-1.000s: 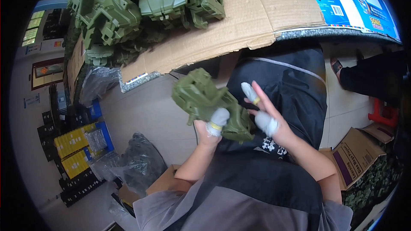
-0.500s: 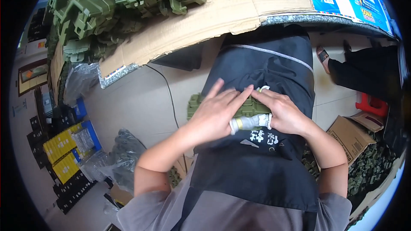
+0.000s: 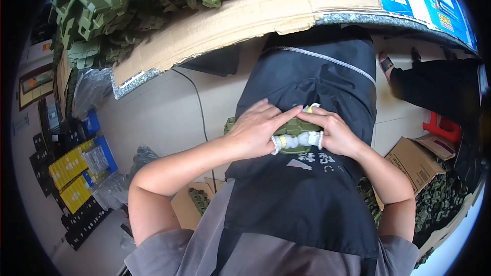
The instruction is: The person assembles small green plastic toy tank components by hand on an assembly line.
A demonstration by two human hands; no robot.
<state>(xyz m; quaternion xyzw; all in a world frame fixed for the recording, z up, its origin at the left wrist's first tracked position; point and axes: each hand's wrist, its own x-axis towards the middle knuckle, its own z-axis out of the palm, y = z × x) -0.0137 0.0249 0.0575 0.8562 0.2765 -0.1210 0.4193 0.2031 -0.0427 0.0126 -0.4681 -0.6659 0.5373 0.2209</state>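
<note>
On my lap, over a black apron [image 3: 302, 199], lies an olive-green moulded plastic part [image 3: 293, 127]. My left hand [image 3: 253, 129] covers its left side, and my right hand [image 3: 335, 132] grips its right end. Both thumbs wear whitish cloth finger covers [image 3: 285, 142] and press side by side on the part's near face. The index fingertips meet over its far edge, where another pale cover shows at my right hand. Much of the part is hidden under my palms and fingers.
Ahead stands a table topped with cardboard [image 3: 276, 5], bearing a heap of green plastic parts [image 3: 102, 5] at left. On the right are an open carton [image 3: 413, 161], more green pieces [image 3: 440, 199], a red stool [image 3: 443, 127] and another person's legs [image 3: 434, 84]. Yellow packs [image 3: 71, 174] sit at left.
My left hand's raised, blurred fingers have come down onto the green part, and both thumbs now sit together on it. My left elbow has swung outward to the left.
</note>
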